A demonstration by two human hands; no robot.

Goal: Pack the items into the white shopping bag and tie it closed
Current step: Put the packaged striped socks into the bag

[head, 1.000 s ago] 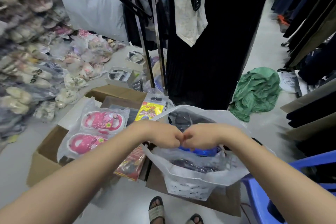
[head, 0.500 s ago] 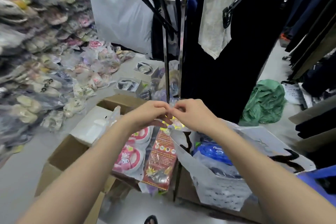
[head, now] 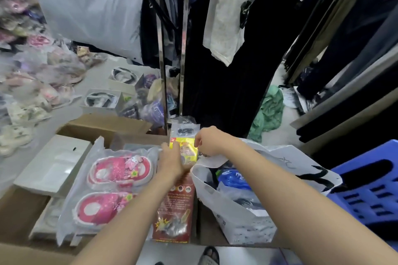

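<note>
1. Left hand [head: 171, 161]: fingers stretched forward, tips on the left edge of the yellow packet [head: 185, 149]; blurred, no clear grip
2. Right hand [head: 210, 142]: fingers curled at the packet's right edge. The white shopping bag [head: 237, 213] has its rim rising right under the palm, so can't tell if the hand grips the packet, the rim, or neither
3. Both hands are apart, with the packet between them
4. The bag sits on a cardboard surface to the right, mouth open and untied, with black marks on its far side. Inside are a blue packet [head: 232, 178] and dark items, unclear what
5. Red packet [head: 174, 206] lies just left of the bag, partly under the left forearm
6. Pink children's shoes [head: 118, 180] in clear plastic sit left of the red packet, on top of boxes, with a white box [head: 53, 163] beside them
7. Clear packet [head: 185, 129] with a black item sits just behind the yellow one
8. Blue plastic stool [head: 370, 196] is at the far right, touching the bag
9. Green cloth [head: 269, 112] lies on the floor beyond, under hanging dark garments
</note>
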